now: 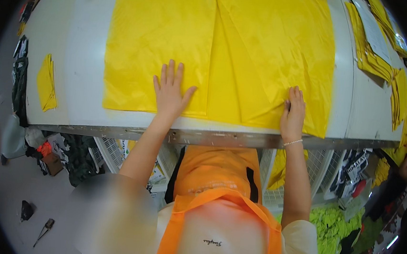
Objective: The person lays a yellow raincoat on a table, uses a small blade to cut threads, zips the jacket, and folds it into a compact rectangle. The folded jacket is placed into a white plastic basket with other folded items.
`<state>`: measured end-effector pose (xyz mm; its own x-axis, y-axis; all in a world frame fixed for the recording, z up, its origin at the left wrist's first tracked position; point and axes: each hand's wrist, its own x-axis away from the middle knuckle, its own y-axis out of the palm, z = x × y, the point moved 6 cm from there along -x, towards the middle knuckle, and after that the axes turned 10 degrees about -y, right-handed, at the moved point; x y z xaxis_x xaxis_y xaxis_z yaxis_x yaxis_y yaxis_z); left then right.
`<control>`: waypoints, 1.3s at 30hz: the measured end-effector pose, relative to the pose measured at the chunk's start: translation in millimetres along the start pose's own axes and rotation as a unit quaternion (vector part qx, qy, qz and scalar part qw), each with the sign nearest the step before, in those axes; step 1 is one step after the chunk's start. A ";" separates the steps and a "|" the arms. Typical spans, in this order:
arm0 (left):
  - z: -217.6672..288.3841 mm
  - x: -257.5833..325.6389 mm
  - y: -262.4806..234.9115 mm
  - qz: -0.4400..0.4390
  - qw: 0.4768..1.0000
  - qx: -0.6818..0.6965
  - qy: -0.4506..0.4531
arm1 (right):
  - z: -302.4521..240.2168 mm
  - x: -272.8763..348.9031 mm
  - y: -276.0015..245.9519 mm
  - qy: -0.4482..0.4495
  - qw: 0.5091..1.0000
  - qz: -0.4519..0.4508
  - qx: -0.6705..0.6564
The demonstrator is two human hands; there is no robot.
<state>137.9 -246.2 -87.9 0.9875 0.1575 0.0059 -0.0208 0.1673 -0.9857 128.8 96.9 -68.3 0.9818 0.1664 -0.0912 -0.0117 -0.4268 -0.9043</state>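
A large, shiny yellow garment [162, 38] lies spread over the white worktable [86, 70], its lower hem close to the near edge. One long fold or opening runs down its middle, with a flap slanting to the right. My left hand [170, 91] rests flat on the left half near the hem, fingers spread and empty. Over the right half, near the hem, my right hand [294, 115] has its fingers together, and the cloth is creased beside it. Something small and dark shows between its thumb and fingers, too little visible to name. A beaded bracelet circles that wrist.
Folded yellow pieces [369, 59] with a paper sheet lie at the table's right. A small yellow piece [47, 83] lies at left. White baskets [110, 153] stand under the metal edge [202, 137]. Lime-green cloth [336, 230] is heaped at lower right; another person [403, 173] is partly visible at right.
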 end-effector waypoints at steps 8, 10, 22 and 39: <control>17.6 26.7 -2.5 0.034 0.999 0.004 -0.010 | 34.2 62.8 1.6 0.342 0.840 0.022 -0.422; 16.4 37.1 -9.6 0.062 0.972 0.224 -0.018 | 17.0 66.8 1.9 0.353 0.833 -0.027 -0.425; 11.3 161.6 17.4 -0.289 0.602 0.637 -0.385 | -119.1 36.9 81.5 0.114 0.899 -0.155 -0.392; 62.6 113.6 -40.9 -0.185 0.431 0.815 -0.339 | -152.8 38.3 -18.7 -0.099 0.921 -0.093 -0.366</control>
<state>241.2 -174.2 -36.4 0.7092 -0.0171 0.7048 -0.5099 0.6779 0.5295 195.5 -24.6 8.9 0.8993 0.4250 -0.1031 0.3549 -0.8470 -0.3958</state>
